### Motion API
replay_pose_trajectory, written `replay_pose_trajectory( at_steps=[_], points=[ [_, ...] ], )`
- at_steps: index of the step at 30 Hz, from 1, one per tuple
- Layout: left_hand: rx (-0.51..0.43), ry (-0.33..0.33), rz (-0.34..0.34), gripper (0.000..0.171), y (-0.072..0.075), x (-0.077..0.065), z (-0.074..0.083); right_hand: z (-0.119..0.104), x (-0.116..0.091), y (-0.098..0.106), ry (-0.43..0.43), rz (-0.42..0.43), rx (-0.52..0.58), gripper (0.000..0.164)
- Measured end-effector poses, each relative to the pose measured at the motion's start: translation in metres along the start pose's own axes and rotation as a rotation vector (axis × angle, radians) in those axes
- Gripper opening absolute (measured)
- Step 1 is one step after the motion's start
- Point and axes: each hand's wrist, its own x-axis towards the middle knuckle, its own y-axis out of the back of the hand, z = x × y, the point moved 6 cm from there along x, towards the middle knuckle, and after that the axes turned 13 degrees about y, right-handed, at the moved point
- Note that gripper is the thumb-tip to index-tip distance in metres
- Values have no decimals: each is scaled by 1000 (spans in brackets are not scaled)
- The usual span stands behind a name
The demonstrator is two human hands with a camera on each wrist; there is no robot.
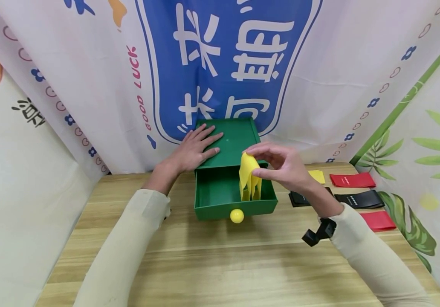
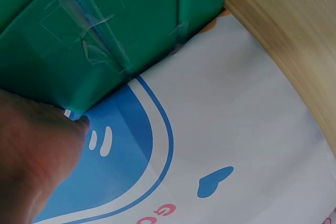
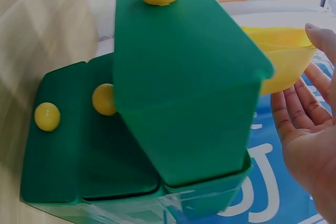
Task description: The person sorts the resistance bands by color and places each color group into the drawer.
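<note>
A green drawer cabinet (image 1: 232,143) stands against the backdrop, its top drawer (image 1: 214,209) pulled out by a yellow knob (image 1: 237,216). My left hand (image 1: 195,150) rests flat on the cabinet top with fingers spread; the left wrist view shows part of that hand (image 2: 39,156) beside the taped green side (image 2: 126,24). Between thumb and fingers my right hand (image 1: 281,164) pinches a folded yellow resistance band (image 1: 248,175), which hangs down into the drawer's right part. In the right wrist view the band (image 3: 287,59) reaches past the open drawer's edge.
On the wooden table (image 1: 220,268), to the right, lie more flat bands: a yellow one (image 1: 317,176), red ones (image 1: 352,180) and black ones (image 1: 360,199). Lower drawers (image 3: 55,156) with yellow knobs sit closed beneath the open one. A printed cloth (image 1: 319,85) hangs behind.
</note>
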Motion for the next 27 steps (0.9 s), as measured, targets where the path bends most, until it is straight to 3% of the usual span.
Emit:
replay_pose_trajectory(
  at_steps=[7,16,27],
  points=[
    [-7,5,1,64,0,0,0,10,0,-15,-19,-72,-19,40],
    [-8,10,-2,63,0,0,1,17,0,-30,-73,-175,-136,40],
    [-6,-1,5,64,0,1,1,18,2,-36,-88,-245,-227,42]
  ],
)
